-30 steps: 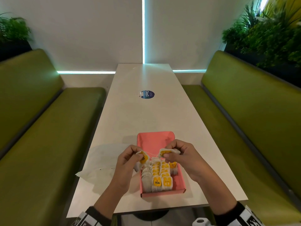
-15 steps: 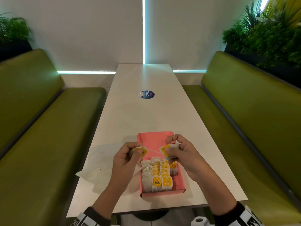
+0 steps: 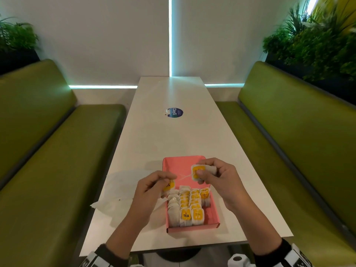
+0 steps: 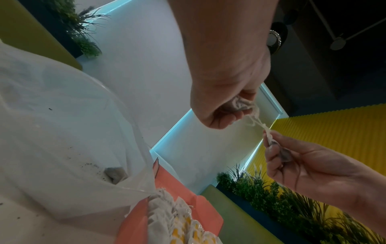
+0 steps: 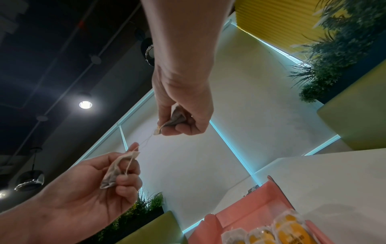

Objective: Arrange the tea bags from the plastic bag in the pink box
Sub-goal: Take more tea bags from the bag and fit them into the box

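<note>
Above the pink box (image 3: 174, 166), two tea bags hang in the air, joined by tangled white strings (image 3: 184, 176) stretched between them. The left hand (image 3: 152, 191) pinches one tea bag (image 3: 168, 186) with curled fingers over the box's left edge; the right hand (image 3: 217, 177) grips the other tea bag (image 3: 200, 170), thumb pressed on its yellow tag, above the bare far half of the box. From the left wrist view the strings (image 4: 255, 121) run taut from one fist to the other — twisted together midway. Inside the box, the near half holds rows of packed tea bags (image 3: 187, 207) standing on edge, yellow tags facing up, one reading "TEA". The plastic bag (image 3: 113, 191) lies crumpled on the white table (image 3: 154, 135) just left of the box — one tea bag (image 4: 115, 173) shows inside it. Farther up the table sits a round blue sticker (image 3: 175, 112). Green benches (image 3: 42, 160) flank the table on both sides.
</note>
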`<control>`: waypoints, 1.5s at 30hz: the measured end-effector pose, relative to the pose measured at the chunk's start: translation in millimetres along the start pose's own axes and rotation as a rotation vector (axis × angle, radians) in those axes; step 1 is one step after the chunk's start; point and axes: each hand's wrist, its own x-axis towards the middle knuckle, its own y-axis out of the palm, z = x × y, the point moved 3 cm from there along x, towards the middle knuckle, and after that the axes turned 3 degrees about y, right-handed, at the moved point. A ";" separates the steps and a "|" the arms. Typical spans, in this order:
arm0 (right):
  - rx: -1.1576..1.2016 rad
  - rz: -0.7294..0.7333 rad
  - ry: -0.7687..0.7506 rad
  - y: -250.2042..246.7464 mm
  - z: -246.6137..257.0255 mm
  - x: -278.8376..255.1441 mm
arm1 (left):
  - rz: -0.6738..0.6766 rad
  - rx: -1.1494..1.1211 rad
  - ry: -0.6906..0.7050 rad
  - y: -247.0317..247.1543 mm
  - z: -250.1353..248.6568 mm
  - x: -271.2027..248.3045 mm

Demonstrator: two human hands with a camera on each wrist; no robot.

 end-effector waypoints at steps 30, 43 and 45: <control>-0.119 0.120 -0.115 -13.9 16.5 1.1 | 0.014 -0.384 -0.226 13.6 -7.7 5.5; -0.130 0.111 -0.197 -9.9 12.7 1.6 | 0.054 -0.587 -0.143 17.5 -8.2 7.4; -0.144 0.100 -0.201 -8.6 11.0 2.2 | 0.056 -0.598 -0.121 17.9 -10.6 8.6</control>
